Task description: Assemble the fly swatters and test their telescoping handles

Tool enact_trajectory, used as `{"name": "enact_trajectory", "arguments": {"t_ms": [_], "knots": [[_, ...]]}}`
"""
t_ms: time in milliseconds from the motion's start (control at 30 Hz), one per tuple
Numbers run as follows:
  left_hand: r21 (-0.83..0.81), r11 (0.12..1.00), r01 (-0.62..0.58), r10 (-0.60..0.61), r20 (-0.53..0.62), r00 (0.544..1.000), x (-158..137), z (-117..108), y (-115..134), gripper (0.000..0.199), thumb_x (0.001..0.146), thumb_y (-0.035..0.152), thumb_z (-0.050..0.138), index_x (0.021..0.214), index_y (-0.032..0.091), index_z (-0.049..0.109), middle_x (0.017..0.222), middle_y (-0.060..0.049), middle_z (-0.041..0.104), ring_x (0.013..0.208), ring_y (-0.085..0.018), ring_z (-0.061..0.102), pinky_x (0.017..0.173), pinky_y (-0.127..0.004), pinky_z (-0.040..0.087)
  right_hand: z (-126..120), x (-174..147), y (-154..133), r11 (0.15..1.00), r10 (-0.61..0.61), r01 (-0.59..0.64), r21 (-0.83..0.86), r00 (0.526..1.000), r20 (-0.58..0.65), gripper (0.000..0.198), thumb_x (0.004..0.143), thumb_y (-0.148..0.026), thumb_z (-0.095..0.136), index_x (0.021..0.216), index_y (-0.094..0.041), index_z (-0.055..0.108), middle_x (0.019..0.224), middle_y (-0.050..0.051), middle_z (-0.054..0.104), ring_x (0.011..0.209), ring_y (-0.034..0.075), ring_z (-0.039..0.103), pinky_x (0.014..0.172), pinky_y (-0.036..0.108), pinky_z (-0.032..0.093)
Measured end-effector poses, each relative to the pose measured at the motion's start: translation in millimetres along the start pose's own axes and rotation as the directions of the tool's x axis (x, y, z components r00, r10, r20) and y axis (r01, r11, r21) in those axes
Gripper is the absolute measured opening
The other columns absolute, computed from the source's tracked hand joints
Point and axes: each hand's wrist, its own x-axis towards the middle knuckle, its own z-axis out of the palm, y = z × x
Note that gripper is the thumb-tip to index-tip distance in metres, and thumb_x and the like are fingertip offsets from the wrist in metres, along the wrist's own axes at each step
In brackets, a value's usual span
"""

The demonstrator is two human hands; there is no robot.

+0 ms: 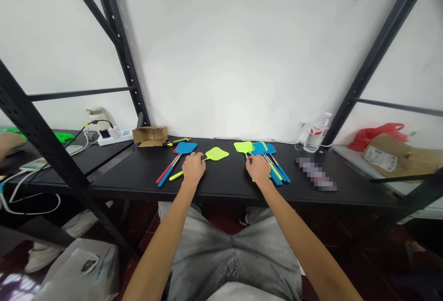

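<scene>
My left hand is closed over the shaft of a yellow-green fly swatter, whose head points right and whose handle end sticks out on the left. Left of it, a blue fly swatter lies beside a red fly swatter, its head mostly hidden under the blue one. My right hand is on another yellow-green fly swatter, fingers bent round its shaft at the left edge of a pile. Several blue fly swatters and yellow-green ones fan out in that pile. My fingertips are partly hidden.
On the black table stand an open cardboard box and a water bottle. A yellow-and-black cutter-like object lies by the box. A blurred flat object is at right. Black shelf posts flank the table. Another person's hand shows far left.
</scene>
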Motion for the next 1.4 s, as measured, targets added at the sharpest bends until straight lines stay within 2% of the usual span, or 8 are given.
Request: {"name": "enact_trajectory", "arguments": {"t_ms": [200,367,500,600,767,933,1067,1400], "knots": [[0.057,0.998,-0.016,0.012,0.065,0.998,-1,-1,4,0.022,0.092,0.035,0.053,0.09,0.019,0.069,0.102,-0.014,0.065,0.104,-0.031,0.059,0.084,-0.039,0.044,3,8,9,0.998,-0.004,0.005,0.056,1.0,-0.026,0.014,0.088,-0.02,0.061,0.089,-0.022,0.075,0.096,0.013,0.07,0.081,0.023,0.064,0.07,0.033,0.042],[-0.015,1.0,-0.017,0.017,0.056,0.998,-5,-8,10,0.023,0.097,0.036,0.046,0.105,0.022,0.062,0.101,-0.009,0.069,0.094,-0.026,0.064,0.075,-0.032,0.044,-8,9,8,0.999,-0.033,0.033,0.014,0.999,0.003,0.019,0.092,-0.027,0.057,0.097,-0.021,0.074,0.104,0.013,0.07,0.092,0.026,0.066,0.076,0.033,0.044],[-0.085,0.992,-0.091,0.093,0.022,0.995,-8,-12,17,0.026,0.099,0.039,0.043,0.113,0.026,0.06,0.102,-0.006,0.071,0.089,-0.022,0.066,0.072,-0.029,0.041,-14,9,-8,0.961,-0.089,0.087,0.263,0.996,-0.004,0.025,0.093,-0.035,0.054,0.1,-0.02,0.074,0.104,0.011,0.073,0.097,0.025,0.066,0.08,0.032,0.047],[-0.141,0.972,-0.19,0.183,-0.059,0.981,-9,-12,26,0.028,0.1,0.039,0.041,0.117,0.028,0.061,0.108,-0.005,0.071,0.092,-0.02,0.066,0.07,-0.027,0.04,-9,10,-28,0.814,-0.088,-0.05,0.579,0.974,0.208,0.035,0.091,-0.047,0.056,0.089,-0.017,0.074,0.092,0.011,0.075,0.076,0.021,0.069,0.063,0.028,0.049],[-0.22,0.938,-0.269,0.236,-0.163,0.958,-4,-6,46,0.033,0.101,0.038,0.038,0.12,0.027,0.064,0.112,-0.006,0.07,0.096,-0.019,0.066,0.072,-0.025,0.041,16,8,-57,0.487,-0.218,-0.388,0.782,0.813,0.54,0.041,0.079,-0.056,0.069,0.092,-0.017,0.073,0.09,0.01,0.074,0.057,0.014,0.063,0.041,0.021,0.04],[-0.264,0.905,-0.334,0.299,-0.165,0.94,-5,2,58,0.035,0.101,0.038,0.04,0.123,0.026,0.064,0.113,-0.006,0.071,0.099,-0.018,0.066,0.077,-0.024,0.043,36,5,-60,0.166,-0.19,-0.327,0.93,0.915,0.356,0.04,0.075,-0.057,0.072,0.087,-0.019,0.072,0.084,0.004,0.069,0.058,0.009,0.057,0.041,0.016,0.035],[-0.267,0.9,-0.345,0.315,-0.147,0.937,-7,3,58,0.033,0.1,0.041,0.042,0.119,0.029,0.066,0.111,-0.004,0.073,0.096,-0.018,0.067,0.076,-0.024,0.043,39,4,-56,0.057,-0.121,-0.317,0.947,0.939,0.322,0.04,0.067,-0.053,0.08,0.083,-0.017,0.07,0.077,0.003,0.066,0.056,0.008,0.053,0.043,0.018,0.036],[-0.218,0.919,-0.329,0.318,-0.083,0.944,-9,-1,58,0.029,0.099,0.044,0.044,0.108,0.03,0.068,0.1,-0.003,0.075,0.087,-0.018,0.068,0.065,-0.025,0.036,41,1,-57,0.101,-0.066,-0.231,0.968,0.969,0.238,0.038,0.068,-0.05,0.078,0.085,-0.017,0.067,0.08,0.005,0.067,0.061,0.012,0.056,0.045,0.021,0.04]]}}
